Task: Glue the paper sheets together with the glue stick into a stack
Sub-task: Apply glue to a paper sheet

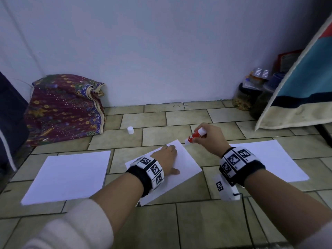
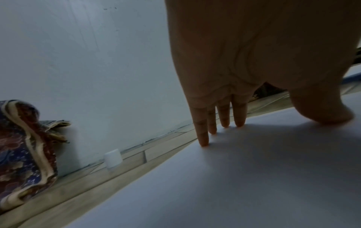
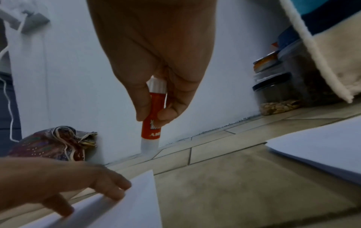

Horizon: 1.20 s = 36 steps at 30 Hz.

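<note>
Left hand, fingers straight, presses the middle sheet flat on the floor. Right hand grips the uncapped glue stick, its tip just beyond that sheet's far corner. Further sheets lie either side. Risk: easing the pressing fingers lets the glue drag or crease the paper. Jars, beyond the sheet to its right, hold indistinct contents.

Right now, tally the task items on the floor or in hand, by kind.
Paper sheets or piles: 3, left, middle, right
Glue stick: 1
Loose cap: 1
Total: 5
</note>
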### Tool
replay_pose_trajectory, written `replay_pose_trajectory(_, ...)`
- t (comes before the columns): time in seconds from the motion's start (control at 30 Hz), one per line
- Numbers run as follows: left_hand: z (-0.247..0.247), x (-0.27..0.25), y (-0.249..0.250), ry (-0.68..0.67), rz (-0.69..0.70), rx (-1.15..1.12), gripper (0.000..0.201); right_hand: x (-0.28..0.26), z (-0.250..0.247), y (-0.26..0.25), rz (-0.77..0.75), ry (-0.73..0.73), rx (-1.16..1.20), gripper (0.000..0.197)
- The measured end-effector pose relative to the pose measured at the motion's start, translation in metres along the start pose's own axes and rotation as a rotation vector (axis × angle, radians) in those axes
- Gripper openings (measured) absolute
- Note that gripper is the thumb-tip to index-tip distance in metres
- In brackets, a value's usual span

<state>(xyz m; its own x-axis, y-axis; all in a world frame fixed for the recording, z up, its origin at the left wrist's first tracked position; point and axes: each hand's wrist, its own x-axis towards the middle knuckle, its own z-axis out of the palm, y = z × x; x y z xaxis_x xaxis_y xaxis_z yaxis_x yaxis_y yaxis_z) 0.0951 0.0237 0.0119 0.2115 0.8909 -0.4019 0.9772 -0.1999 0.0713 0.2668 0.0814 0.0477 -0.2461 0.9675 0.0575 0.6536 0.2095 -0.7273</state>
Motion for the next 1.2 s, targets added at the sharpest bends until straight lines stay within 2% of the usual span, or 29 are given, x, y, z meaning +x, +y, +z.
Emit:
replay_pose_trajectory(0.2,-0.003,0.005,-0.002,0.016,-0.025,-0.023,0.072,0.016,0.022,-0.012,-0.048,-0.139,-0.049,0.026)
replay_pose_trajectory(0.47,0.005,0.001,-0.007,0.054,-0.053,-0.113,0.089,0.027,0.04,-0.022,-0.168,-0.264,-0.261,0.018)
replay_pose_trajectory(0.77,0.003,0.004,-0.007,0.055,-0.08,-0.108,0.085,0.018,0.015,-0.023,-0.254,-0.477,-0.488,0.018)
replay_pose_trajectory(1.03,0.002,0.004,-0.009,0.051,-0.06,-0.057,0.091,-0.016,-0.007,-0.008,-0.255,-0.583,-0.51,0.013)
replay_pose_trajectory(1.1,0.001,0.001,-0.011,0.051,-0.037,-0.035,0.092,-0.021,-0.01,-0.004,-0.246,-0.595,-0.488,0.017)
replay_pose_trajectory(1.2,-0.003,-0.004,-0.014,0.046,0.017,-0.01,0.085,-0.021,-0.015,0.002,-0.227,-0.6,-0.459,0.017)
